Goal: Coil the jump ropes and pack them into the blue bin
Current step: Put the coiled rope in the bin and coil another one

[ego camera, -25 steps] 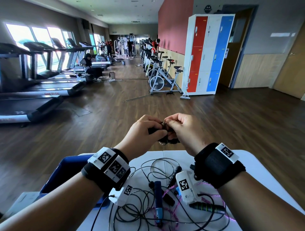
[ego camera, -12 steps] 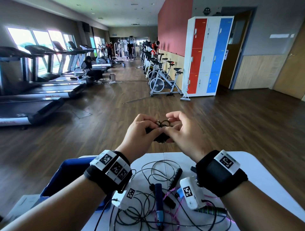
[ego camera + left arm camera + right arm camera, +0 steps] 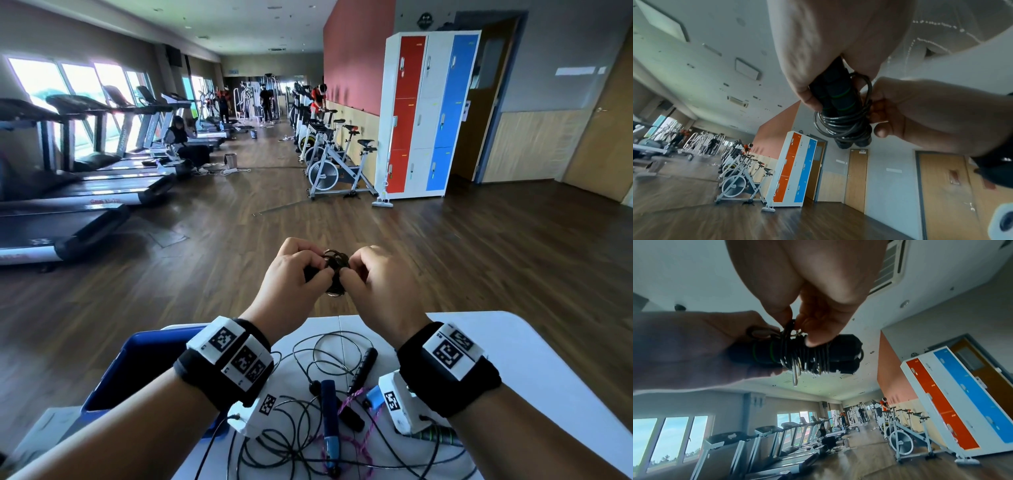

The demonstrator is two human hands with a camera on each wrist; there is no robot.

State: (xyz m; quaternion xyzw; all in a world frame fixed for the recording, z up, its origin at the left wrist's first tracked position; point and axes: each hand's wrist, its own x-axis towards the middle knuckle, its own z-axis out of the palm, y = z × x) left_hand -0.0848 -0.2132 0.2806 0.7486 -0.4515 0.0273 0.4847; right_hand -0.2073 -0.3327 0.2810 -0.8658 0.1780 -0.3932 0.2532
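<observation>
A black jump rope (image 3: 334, 270) with green-ringed foam handles (image 3: 838, 100) is held in the air above the far edge of the white table (image 3: 534, 356). Its thin cord (image 3: 805, 360) is wound in several turns round both handles. My left hand (image 3: 294, 274) grips the handles. My right hand (image 3: 373, 277) pinches the cord's loops against the bundle with thumb and fingertips (image 3: 816, 337). The blue bin (image 3: 137, 370) stands at the table's left, partly hidden by my left forearm. More jump ropes (image 3: 329, 414) lie tangled on the table below my wrists.
The loose pile holds a blue-handled rope, a black handle (image 3: 363, 366), a pink-purple cord (image 3: 356, 401) and a green-striped handle (image 3: 435, 437). Beyond the table lie wooden floor, treadmills (image 3: 68, 219) at left, exercise bikes (image 3: 335, 171) and lockers (image 3: 424, 116) ahead.
Both hands stayed together round the bundle. My right fingers spread briefly, then closed again, pinching the cord loops. The head view shifted slightly.
</observation>
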